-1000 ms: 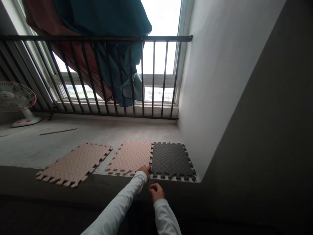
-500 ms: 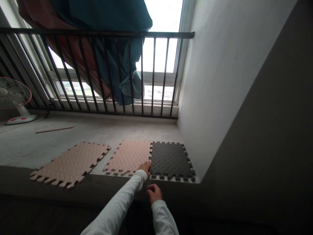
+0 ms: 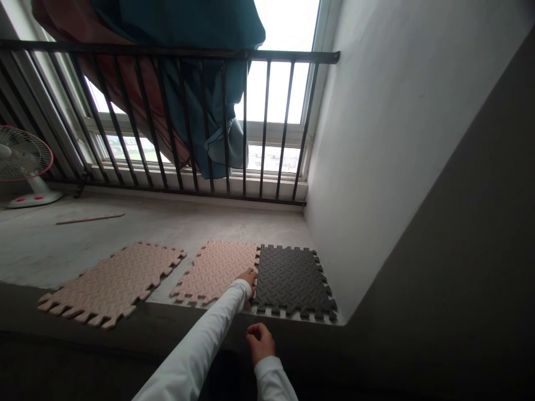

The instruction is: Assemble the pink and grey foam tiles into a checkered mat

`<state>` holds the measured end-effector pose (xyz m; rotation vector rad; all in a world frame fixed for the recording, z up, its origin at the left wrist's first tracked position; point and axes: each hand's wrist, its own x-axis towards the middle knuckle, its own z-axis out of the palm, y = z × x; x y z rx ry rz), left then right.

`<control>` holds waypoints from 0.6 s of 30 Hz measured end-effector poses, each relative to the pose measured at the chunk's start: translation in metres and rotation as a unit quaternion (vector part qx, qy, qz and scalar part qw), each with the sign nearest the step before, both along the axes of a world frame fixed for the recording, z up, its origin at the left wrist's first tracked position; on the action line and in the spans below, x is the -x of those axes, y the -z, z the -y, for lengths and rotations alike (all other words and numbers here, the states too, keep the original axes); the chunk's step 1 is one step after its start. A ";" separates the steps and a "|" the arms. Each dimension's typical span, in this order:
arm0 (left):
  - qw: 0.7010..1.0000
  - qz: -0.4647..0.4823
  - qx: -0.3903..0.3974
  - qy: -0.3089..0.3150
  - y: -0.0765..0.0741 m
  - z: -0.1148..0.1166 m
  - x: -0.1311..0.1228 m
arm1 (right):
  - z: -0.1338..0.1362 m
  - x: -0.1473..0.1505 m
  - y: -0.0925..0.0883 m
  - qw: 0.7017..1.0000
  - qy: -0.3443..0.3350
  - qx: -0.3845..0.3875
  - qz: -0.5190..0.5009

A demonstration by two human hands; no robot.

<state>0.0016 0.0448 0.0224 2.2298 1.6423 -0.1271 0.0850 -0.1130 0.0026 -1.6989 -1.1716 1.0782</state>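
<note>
My left hand (image 3: 248,278) rests on the right edge of a pink foam puzzle mat (image 3: 217,267), at the seam with a black foam puzzle mat (image 3: 295,281). Its fingers lie over the toothed edge, holding nothing, though my sleeve covers part of the hand. The two mats lie side by side, their teeth meeting along the upper part of the seam. Below the ledge's front edge hovers my right hand (image 3: 262,342), fingers curled in with nothing seen in them. A larger pinkish mat piece (image 3: 115,281) lies apart at the left, its front teeth jutting past the ledge.
The mats lie on a concrete ledge (image 3: 163,225). Behind stands a black metal railing (image 3: 179,120) with blue and red cloth (image 3: 196,28) draped over it. A white wall (image 3: 359,139) bounds the right side. At far left are a fan (image 3: 35,197) and a thin stick (image 3: 90,219).
My left hand still lies at the seam, slightly further back on the pink mat. The right hand has dropped a little lower, away from the ledge. The view has shifted slightly.
</note>
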 end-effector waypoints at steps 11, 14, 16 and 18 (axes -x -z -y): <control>1.000 -0.006 0.003 -0.023 0.010 -0.022 -0.014 | -0.015 -0.009 -0.001 0.997 0.000 -0.008 0.079; 1.000 0.011 0.012 -0.018 0.011 -0.027 -0.013 | -0.024 -0.013 -0.005 0.981 0.008 -0.035 0.188; 0.999 0.031 0.029 -0.021 0.013 -0.031 -0.012 | -0.029 -0.014 -0.007 0.966 0.016 -0.040 0.254; 0.997 0.059 0.036 -0.038 0.015 -0.035 -0.010 | -0.034 -0.013 -0.010 0.954 0.025 -0.030 0.298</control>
